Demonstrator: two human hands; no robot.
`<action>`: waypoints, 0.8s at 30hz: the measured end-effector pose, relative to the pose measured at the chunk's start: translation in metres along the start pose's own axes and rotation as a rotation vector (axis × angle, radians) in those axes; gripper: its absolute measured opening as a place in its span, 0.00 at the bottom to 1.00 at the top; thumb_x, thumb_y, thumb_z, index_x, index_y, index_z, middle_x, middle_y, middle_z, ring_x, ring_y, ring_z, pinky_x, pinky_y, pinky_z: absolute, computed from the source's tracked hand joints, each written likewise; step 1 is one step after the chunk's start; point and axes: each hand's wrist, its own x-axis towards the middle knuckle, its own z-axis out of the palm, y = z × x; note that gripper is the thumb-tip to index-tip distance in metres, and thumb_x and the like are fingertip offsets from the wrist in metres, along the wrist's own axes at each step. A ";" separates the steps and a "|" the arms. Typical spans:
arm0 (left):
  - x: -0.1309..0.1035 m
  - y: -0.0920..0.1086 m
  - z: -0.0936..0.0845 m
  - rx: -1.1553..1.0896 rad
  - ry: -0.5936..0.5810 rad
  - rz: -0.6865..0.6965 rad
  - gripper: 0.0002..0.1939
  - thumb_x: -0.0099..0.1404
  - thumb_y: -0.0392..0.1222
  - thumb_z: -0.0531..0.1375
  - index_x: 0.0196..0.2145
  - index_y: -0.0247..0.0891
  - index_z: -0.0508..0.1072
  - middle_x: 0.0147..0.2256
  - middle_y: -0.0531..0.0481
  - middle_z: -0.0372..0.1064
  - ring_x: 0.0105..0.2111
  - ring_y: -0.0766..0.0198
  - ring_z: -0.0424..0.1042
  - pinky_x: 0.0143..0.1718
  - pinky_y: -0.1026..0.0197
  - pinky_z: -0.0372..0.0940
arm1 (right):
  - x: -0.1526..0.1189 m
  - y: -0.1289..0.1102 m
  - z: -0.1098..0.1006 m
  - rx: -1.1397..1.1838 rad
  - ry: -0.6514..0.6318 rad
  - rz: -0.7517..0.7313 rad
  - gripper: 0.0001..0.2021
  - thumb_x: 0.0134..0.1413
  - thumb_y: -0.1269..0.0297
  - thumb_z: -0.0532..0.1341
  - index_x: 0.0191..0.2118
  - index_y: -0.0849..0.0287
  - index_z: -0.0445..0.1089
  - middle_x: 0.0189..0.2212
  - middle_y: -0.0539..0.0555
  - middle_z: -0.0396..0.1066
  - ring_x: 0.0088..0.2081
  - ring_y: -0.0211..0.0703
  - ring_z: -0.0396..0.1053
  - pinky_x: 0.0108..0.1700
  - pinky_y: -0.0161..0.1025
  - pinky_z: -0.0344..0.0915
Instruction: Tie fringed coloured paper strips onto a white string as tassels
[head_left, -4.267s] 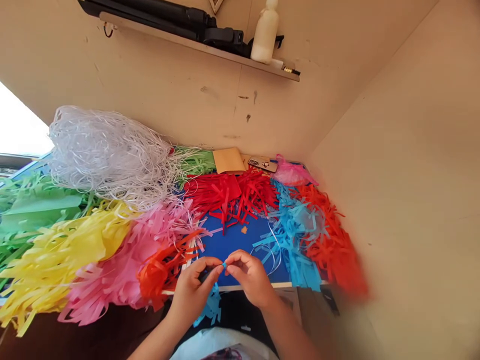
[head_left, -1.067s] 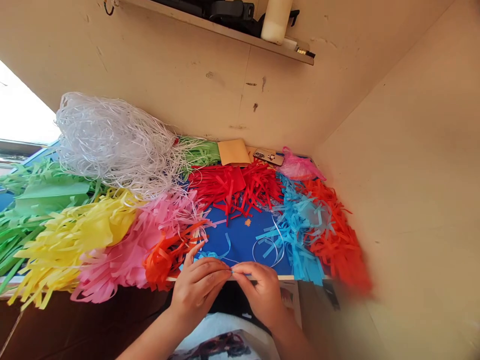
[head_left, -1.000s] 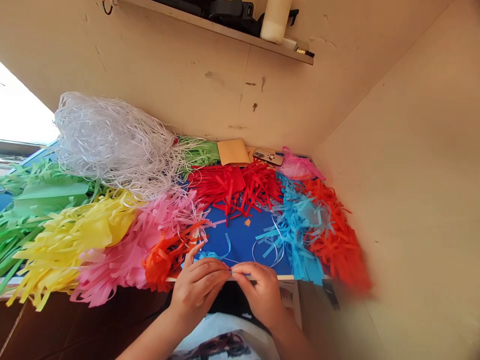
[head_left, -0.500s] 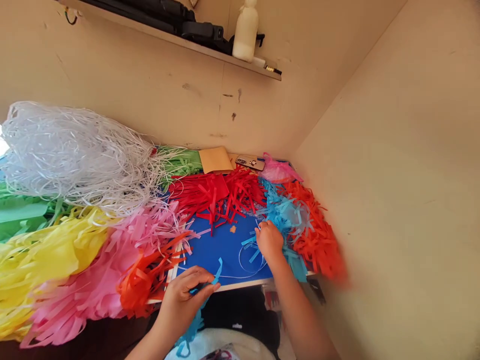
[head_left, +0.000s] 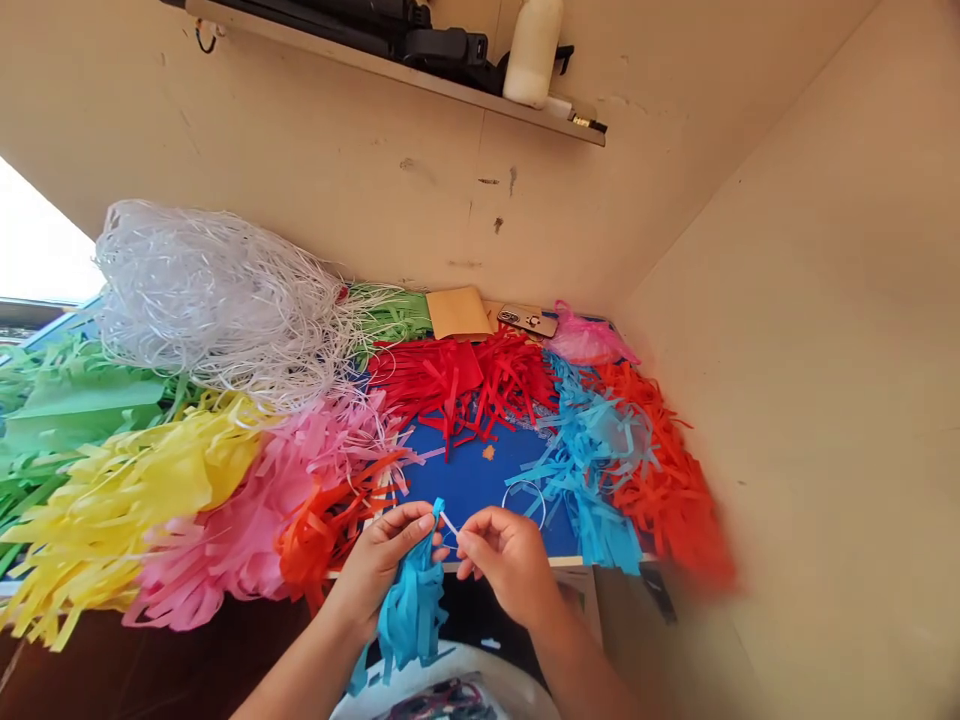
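Observation:
Pinched between the thumb and fingers of my left hand (head_left: 394, 545) is the looped top of a blue paper tassel (head_left: 411, 610), whose strips hang below over the table's front edge. My right hand (head_left: 499, 555) grips the end of a thin white string (head_left: 449, 522) close beside the loop. Whether the string passes through the loop is too small to tell. Part of the string lies in a ring (head_left: 524, 483) on the blue table top (head_left: 457, 480). More blue fringed paper (head_left: 592, 450) lies to the right.
Red fringe (head_left: 465, 380), orange fringe (head_left: 675, 480), pink fringe (head_left: 225, 510), yellow fringe (head_left: 142, 490) and white string (head_left: 217, 300) surround the work spot. A brown envelope (head_left: 459, 313) and a phone (head_left: 527, 320) lie at the back, below a wall shelf (head_left: 420, 75).
My right hand has come from the blue fringe to beside my left hand, bringing the string end. My left hand has raised the blue tassel into fuller view. The camera view has shifted left.

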 end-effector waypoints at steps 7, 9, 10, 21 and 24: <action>-0.007 0.000 0.000 0.006 -0.021 -0.013 0.24 0.35 0.41 0.78 0.30 0.35 0.76 0.22 0.50 0.76 0.21 0.64 0.76 0.26 0.66 0.73 | 0.003 0.001 -0.004 -0.011 0.038 -0.021 0.08 0.51 0.60 0.62 0.28 0.59 0.69 0.22 0.48 0.72 0.20 0.37 0.72 0.23 0.31 0.63; -0.008 0.001 0.000 0.006 -0.011 0.001 0.24 0.35 0.42 0.78 0.31 0.35 0.76 0.22 0.50 0.76 0.22 0.64 0.76 0.26 0.65 0.73 | 0.004 0.002 -0.004 -0.020 0.043 -0.028 0.08 0.51 0.60 0.62 0.28 0.59 0.69 0.22 0.48 0.71 0.20 0.37 0.72 0.23 0.31 0.63; -0.008 0.001 -0.001 0.006 -0.007 0.007 0.23 0.35 0.42 0.78 0.30 0.35 0.76 0.22 0.51 0.76 0.22 0.64 0.76 0.27 0.65 0.73 | 0.004 0.003 -0.004 -0.030 0.040 -0.030 0.08 0.51 0.60 0.62 0.27 0.59 0.69 0.22 0.48 0.71 0.20 0.37 0.72 0.23 0.31 0.63; -0.011 -0.003 -0.003 0.263 -0.097 0.175 0.17 0.46 0.48 0.72 0.30 0.36 0.76 0.26 0.52 0.75 0.26 0.65 0.74 0.31 0.62 0.72 | 0.003 0.001 -0.003 -0.013 -0.046 -0.060 0.06 0.53 0.61 0.62 0.31 0.58 0.68 0.23 0.48 0.71 0.25 0.39 0.73 0.29 0.34 0.68; -0.011 -0.007 -0.005 0.612 -0.068 0.453 0.11 0.53 0.47 0.68 0.30 0.38 0.75 0.27 0.52 0.74 0.27 0.64 0.74 0.30 0.64 0.70 | 0.003 0.002 -0.003 -0.031 -0.153 -0.109 0.12 0.52 0.65 0.63 0.44 0.55 0.67 0.31 0.49 0.72 0.32 0.41 0.75 0.35 0.37 0.70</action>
